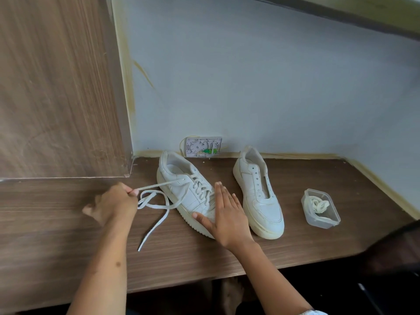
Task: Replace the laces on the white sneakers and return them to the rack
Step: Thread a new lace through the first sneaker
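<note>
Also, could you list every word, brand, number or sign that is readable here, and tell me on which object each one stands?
None can be read.
Laced sneaker: no visible logo or print.
Unlaced sneaker: no visible logo or print.
Plastic container holding laces: no label seen.
White wall box: moulded shapes and a green part; any marking is too small to read.

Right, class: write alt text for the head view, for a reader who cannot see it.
A left hand pinches a lace of a laced sneaker, which the right hand presses flat on a desk. An unlaced sneaker and a tub of laces lie alongside.
</note>
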